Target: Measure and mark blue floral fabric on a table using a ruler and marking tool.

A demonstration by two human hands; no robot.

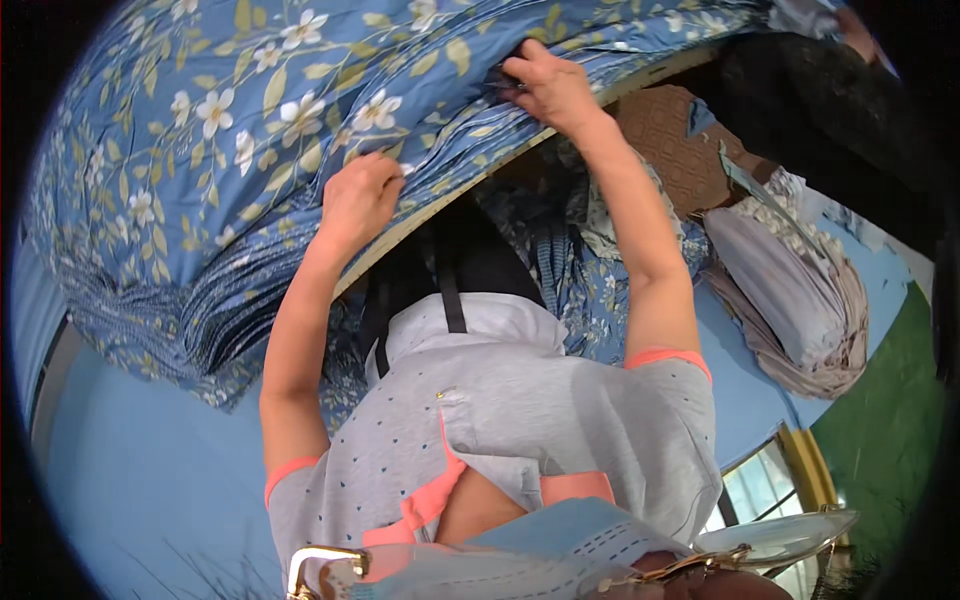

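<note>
A thick stack of blue floral fabric (215, 160) with white flowers and green leaves spreads across the upper part of the head view. Its many layers show along the near edge. My left hand (360, 203) is closed at that edge, fingertips pinching the fabric, with a small white bit at the fingertips. Farther right and farther away, my right hand (553, 92) is closed over the stack around a small dark tool (500, 82). Most of this tool is hidden by the fingers, so its kind is unclear.
A pale table edge (425, 210) runs beneath the stack, close to my body. Below it on the right lie more floral cloth (590, 300), a brown patterned piece (665, 140) and a grey-beige cloth bundle (790, 290). A dark-clothed person (830, 130) is at the upper right.
</note>
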